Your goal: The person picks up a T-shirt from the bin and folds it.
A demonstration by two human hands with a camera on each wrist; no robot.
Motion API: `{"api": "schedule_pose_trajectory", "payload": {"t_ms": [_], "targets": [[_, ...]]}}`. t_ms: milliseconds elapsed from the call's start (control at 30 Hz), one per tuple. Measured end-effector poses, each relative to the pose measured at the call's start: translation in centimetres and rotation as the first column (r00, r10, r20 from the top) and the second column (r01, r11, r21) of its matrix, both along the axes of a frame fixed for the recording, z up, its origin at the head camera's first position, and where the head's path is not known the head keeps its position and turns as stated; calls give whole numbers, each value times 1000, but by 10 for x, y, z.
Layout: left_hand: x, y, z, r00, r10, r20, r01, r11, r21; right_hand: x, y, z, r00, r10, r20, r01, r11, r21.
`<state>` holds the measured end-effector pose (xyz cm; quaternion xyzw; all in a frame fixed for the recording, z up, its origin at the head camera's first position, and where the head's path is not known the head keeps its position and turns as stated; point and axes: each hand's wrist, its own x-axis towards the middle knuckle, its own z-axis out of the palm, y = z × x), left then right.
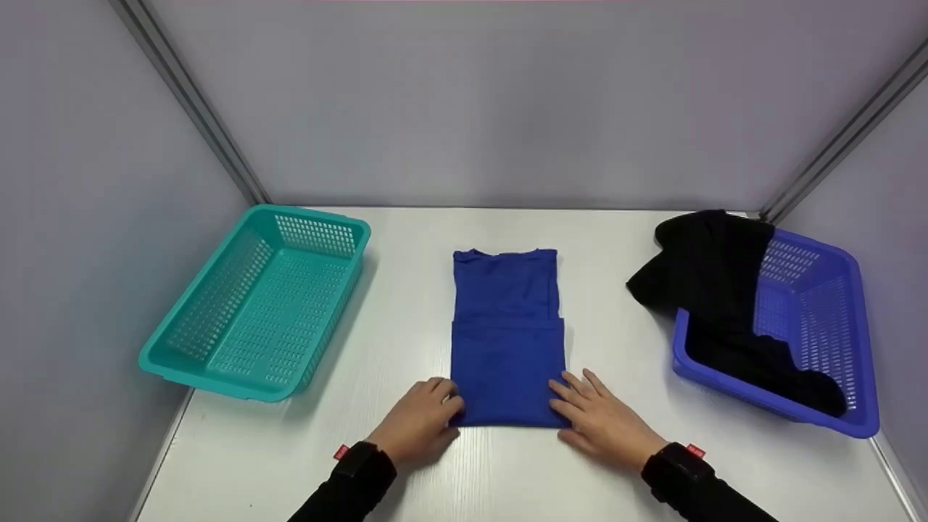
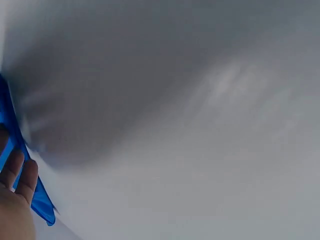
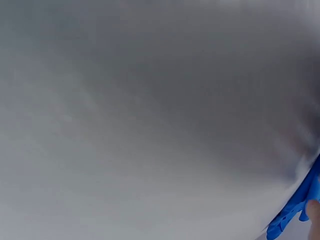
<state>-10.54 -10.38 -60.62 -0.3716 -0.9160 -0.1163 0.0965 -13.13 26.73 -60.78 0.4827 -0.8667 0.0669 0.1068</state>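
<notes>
A blue T-shirt [image 1: 507, 370] lies folded into a narrow rectangle on the white table, its neckline at the far end and its lower part doubled over toward me. At its near left corner is my left hand [image 1: 424, 420], with fingertips at the side edge and thumb just below. In the left wrist view, fingers [image 2: 27, 180] of that hand lie against the blue cloth [image 2: 44, 205]. My right hand [image 1: 602, 420] rests at the near right corner, fingers spread and fingertips touching the edge. The right wrist view catches only a bit of blue cloth [image 3: 292, 210] and a fingertip.
On the left stands a teal plastic basket [image 1: 254, 395] with nothing in it. A purple-blue basket [image 1: 863, 348] on the right holds a black garment [image 1: 714, 275], part of which hangs over its far left rim onto the table [image 1: 406, 290]. Grey panels [image 1: 507, 109] enclose the table.
</notes>
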Motion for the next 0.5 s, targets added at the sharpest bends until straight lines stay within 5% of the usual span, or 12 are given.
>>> {"api": "schedule_pose_trajectory", "payload": {"t_ms": [133,300,400,500], "targets": [[0,-2,-2,992,-50,-118,45,998,-51,2,0,0,1000,21,-21,-22,1000,-9],[-3,-1,0,950,-97,-295,52,986,-158,-2,-6,0,990,69,-127,-81,992,-95],[-4,-2,5,954,-43,-297,22,997,-74,-4,-8,5,995,21,-93,-38,982,-185],[-6,-1,16,971,36,-237,-10,994,111,-4,-10,17,998,-65,12,65,953,-297]]}}
